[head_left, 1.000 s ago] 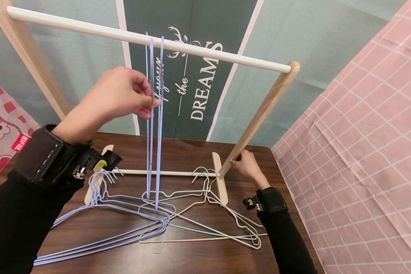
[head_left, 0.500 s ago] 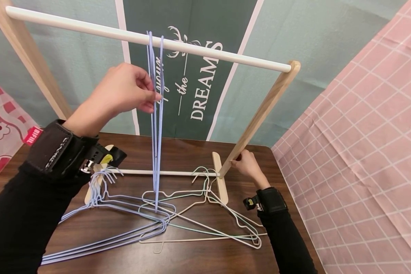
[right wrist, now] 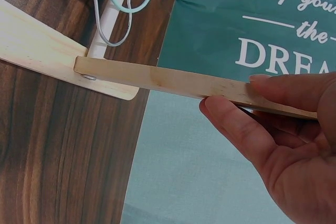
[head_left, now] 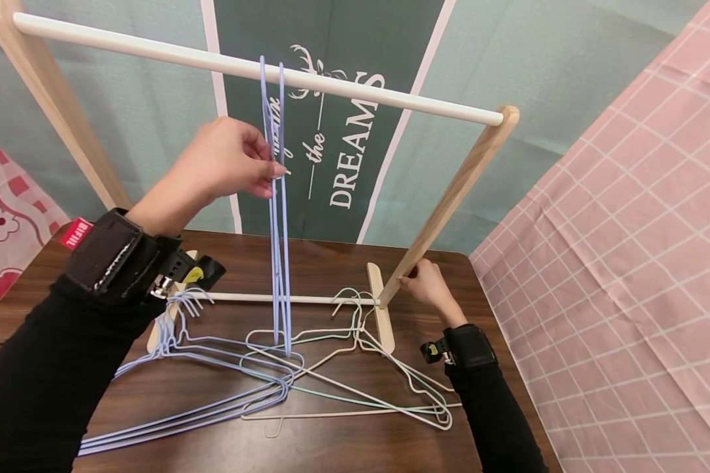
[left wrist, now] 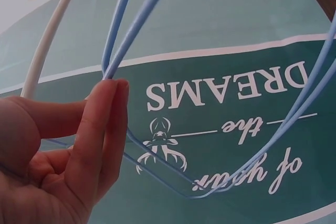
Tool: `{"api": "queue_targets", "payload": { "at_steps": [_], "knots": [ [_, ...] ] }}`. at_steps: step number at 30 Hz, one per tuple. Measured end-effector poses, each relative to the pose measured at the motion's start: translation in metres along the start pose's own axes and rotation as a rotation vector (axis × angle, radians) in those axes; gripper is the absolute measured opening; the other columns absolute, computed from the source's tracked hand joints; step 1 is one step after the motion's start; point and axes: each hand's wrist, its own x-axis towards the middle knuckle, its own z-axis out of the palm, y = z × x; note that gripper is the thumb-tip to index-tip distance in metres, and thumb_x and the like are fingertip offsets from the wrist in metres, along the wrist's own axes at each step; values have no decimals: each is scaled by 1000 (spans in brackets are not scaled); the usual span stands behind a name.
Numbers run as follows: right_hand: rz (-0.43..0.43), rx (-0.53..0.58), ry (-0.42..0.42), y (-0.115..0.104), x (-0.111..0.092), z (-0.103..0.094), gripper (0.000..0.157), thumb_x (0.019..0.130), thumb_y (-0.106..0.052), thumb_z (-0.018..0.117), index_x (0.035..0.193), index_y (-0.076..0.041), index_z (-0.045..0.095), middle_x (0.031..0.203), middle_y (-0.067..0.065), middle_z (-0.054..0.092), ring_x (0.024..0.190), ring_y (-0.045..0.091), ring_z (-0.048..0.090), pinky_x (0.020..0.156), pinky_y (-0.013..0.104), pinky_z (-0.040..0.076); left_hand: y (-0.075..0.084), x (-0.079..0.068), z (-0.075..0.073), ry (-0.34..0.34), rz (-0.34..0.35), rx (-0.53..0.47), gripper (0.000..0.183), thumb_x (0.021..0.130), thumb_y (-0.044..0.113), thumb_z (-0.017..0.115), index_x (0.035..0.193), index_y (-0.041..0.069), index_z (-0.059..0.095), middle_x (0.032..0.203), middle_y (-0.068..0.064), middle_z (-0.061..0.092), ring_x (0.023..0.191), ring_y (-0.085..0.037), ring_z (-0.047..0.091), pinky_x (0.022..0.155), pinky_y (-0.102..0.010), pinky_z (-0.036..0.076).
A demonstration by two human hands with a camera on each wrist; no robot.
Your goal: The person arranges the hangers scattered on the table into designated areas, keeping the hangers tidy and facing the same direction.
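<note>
Lavender-blue wire hangers hang edge-on from the white top rod of a small garment rack in the head view. My left hand pinches them between thumb and fingers a little below their hooks. Up close in the left wrist view, the fingertips of this left hand meet at the blue wire. Low on the rack's right wooden upright, my right hand holds the wood. The right wrist view has thumb and fingers of the right hand on either side of the upright.
Several lavender hangers lie at the left on the brown table, hooks near the lower rod. Cream and mint hangers overlap at the right. A lettered curtain hangs behind; pink checked cloth borders the right.
My left hand has shifted slightly right, and the hanging hangers have swung right with it; their hooks now sit closer together on the rod. The right hand stays on the upright.
</note>
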Motion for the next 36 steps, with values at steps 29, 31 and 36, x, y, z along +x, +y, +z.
{"api": "queue_targets", "payload": {
  "at_steps": [29,31,36],
  "knots": [
    [-19,-10,11,-2,-2,0,24,86,-2,61,105,11,55,89,25,60,68,26,60,55,32,45,2,-1,2,-14,-1,-79,23,87,5,61,99,-13,53,72,-11,64,51,-11,63,54,-24,52],
    [-15,-8,12,-3,-2,1,25,86,-2,61,106,11,55,89,25,59,69,26,60,55,32,45,2,-1,3,-12,-2,-94,22,87,4,61,98,-13,53,72,-11,64,51,-11,62,54,-25,52],
    [-14,-12,26,-4,-3,2,24,85,-2,62,104,10,56,88,25,60,69,27,61,54,32,45,2,-1,5,-8,2,-100,19,87,3,61,95,-12,53,73,-12,63,50,-11,62,54,-25,52]
  ]
}}
